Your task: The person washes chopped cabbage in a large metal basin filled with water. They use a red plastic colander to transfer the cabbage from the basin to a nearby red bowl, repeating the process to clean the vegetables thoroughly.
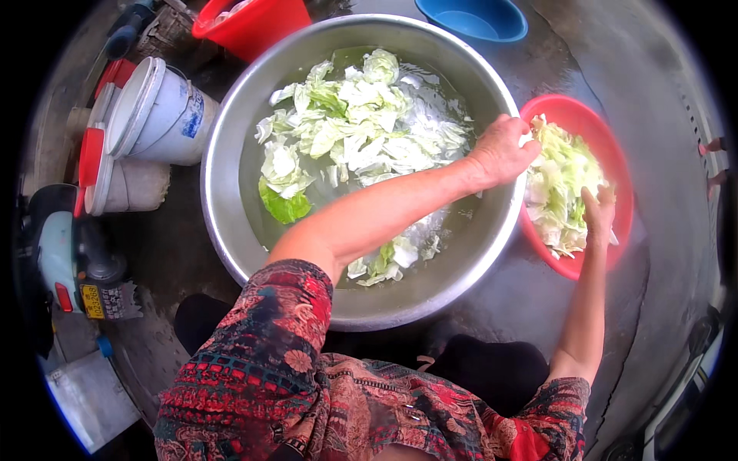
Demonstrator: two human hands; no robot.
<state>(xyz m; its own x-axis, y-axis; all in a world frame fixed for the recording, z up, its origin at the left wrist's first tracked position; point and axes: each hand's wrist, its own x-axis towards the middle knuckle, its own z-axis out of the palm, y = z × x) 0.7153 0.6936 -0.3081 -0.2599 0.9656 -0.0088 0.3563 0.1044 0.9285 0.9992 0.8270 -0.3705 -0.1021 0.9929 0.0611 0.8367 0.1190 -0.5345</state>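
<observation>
A wide metal basin [223, 230] of water stands before me, with torn cabbage leaves [369, 127] floating in it. My left hand [505, 152] reaches across to its right rim, fingers curled around a small white piece of cabbage [525, 138]. Beside that rim is a red plastic basin [620, 173] heaped with shredded pale green cabbage [565, 173]. At the near right part of the heap is my right hand [601, 212], blurred, its fingers apart. Whether its fingertips touch the leaves is hard to see.
White plastic buckets [173, 118] stand at the left, near a red bucket [259, 26] at the back. A blue basin [475, 20] lies beyond the metal one. The rear of a scooter [57, 259] is at far left. Wet concrete floor [663, 276] surrounds the basins.
</observation>
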